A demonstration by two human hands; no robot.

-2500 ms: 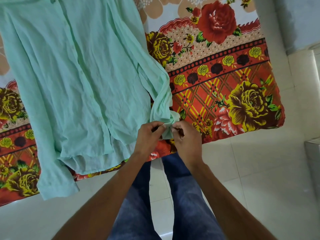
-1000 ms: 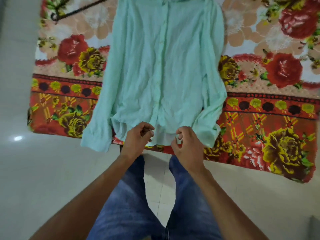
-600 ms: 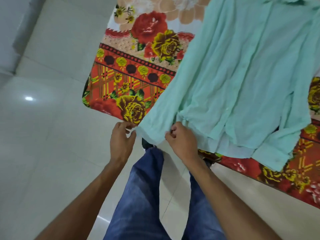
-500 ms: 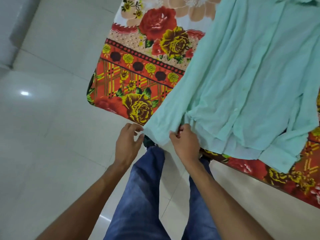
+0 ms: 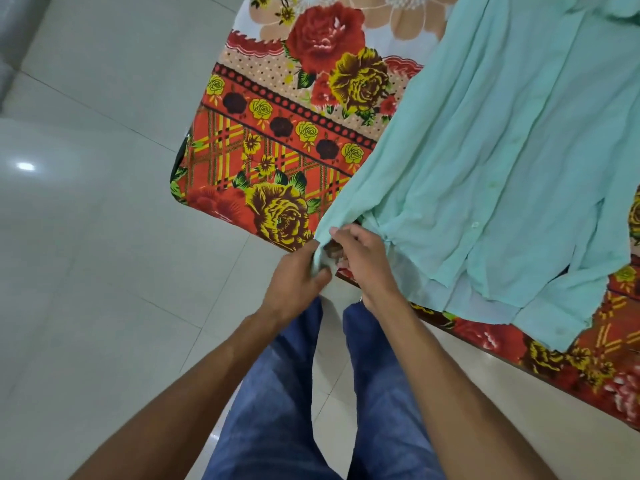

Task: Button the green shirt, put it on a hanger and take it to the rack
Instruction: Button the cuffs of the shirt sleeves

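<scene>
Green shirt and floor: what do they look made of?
Green shirt: thin matte woven cloth, maybe cotton or a blend; fine creases, limp drape. Floor: pale glossy tiles, likely ceramic; grout lines and a lamp glare show.

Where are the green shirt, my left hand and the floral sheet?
green shirt (image 5: 502, 161), head view, on its front panel.
left hand (image 5: 295, 279), head view, on the back of the hand.
floral sheet (image 5: 270, 157), head view, on its checked red border.

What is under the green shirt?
The shirt lies on a floral sheet, which shows around it. The part directly beneath is covered, so anything lying there cannot be seen. One cuff, pinched by the left hand and right hand, sits at the sheet's edge.
</scene>
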